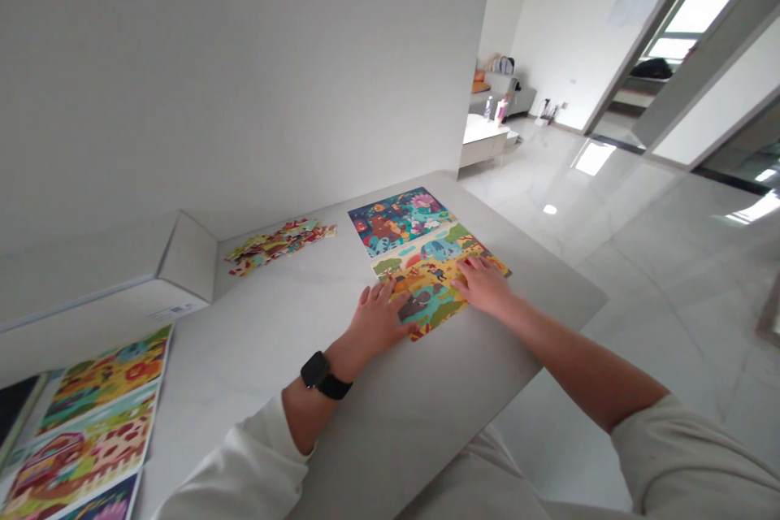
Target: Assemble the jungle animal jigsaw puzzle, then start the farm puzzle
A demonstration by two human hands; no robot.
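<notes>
A colourful jigsaw puzzle (435, 275) with a yellow and green animal scene lies flat on the grey table. My left hand (379, 315), below a black watch, rests on its left edge with the fingers spread. On the puzzle's right part lies my right hand (483, 284), its fingers apart and flat. Touching the yellow scene's far side is a dark blue picture puzzle (399, 219). A heap of loose puzzle pieces (280, 244) sits near the wall, to the left of both pictures.
A white box (188, 260) stands against the wall at the left. Printed picture sheets (91, 422) lie at the lower left. The table (561, 284) ends at the right, above a shiny floor. Farther back are a low white table (484, 142) with bottles and a sofa.
</notes>
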